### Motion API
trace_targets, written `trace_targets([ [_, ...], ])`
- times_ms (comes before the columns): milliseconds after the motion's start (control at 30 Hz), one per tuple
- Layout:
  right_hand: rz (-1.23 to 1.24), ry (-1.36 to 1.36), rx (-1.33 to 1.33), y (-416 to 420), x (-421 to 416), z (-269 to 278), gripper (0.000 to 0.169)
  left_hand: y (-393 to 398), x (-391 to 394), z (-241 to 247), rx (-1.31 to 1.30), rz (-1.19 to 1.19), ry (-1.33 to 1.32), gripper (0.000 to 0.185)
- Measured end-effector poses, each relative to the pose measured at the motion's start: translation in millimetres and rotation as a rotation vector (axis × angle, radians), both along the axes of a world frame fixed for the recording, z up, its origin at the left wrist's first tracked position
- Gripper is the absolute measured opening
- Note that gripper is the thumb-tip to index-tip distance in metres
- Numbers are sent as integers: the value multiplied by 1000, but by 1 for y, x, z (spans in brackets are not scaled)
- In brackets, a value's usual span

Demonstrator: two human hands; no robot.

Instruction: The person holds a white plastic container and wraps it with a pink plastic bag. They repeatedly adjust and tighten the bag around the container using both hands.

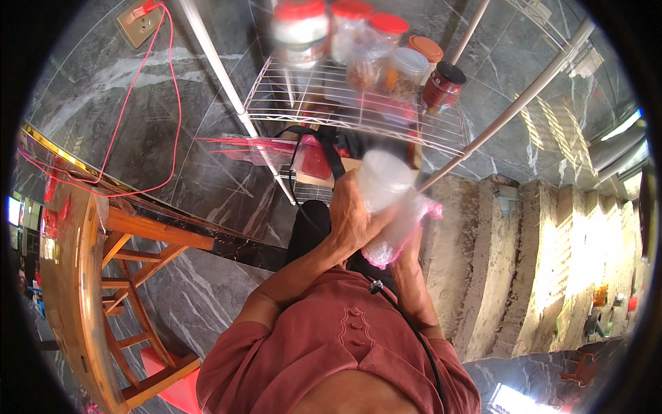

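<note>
My left hand [351,212] grips a translucent plastic jar [385,178] just below the wire shelf, its fingers partly hidden behind it. Right beside it, my right hand [408,243] is wrapped round a clear plastic bag or wrap with pink edges [385,251], which lies against the jar's lower side; most of those fingers are hidden. What the bag holds is blurred. On the white wire shelf [351,116] above stand several jars, among them a large red-lidded jar [300,36], a white-lidded jar [406,72] and a dark red jar with a black lid [443,87].
Rough concrete steps [481,269] rise at the right. White rack posts [217,64] flank the shelf. At the left are a wooden table [70,290], a wooden ladder-like frame [137,310] and a pink cable [176,103] hanging from a wall socket [137,26].
</note>
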State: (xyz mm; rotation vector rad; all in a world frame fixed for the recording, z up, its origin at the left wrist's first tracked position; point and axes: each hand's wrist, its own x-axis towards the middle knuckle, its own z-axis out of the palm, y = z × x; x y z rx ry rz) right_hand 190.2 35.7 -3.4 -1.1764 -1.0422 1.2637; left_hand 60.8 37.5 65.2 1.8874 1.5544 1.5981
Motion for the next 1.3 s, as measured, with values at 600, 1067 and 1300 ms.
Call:
trace_targets([
  [600,35,222,28,-1,-9,27,35,-2,-12,-2,-19,-214,-190,83],
  [1067,276,667,-53,-5,3,15,48,-1,-21,17,-260,-737,-451,76],
  [1300,220,944,-129,0,0,54,58,-11,-19,10,-97,-254,-77,64],
])
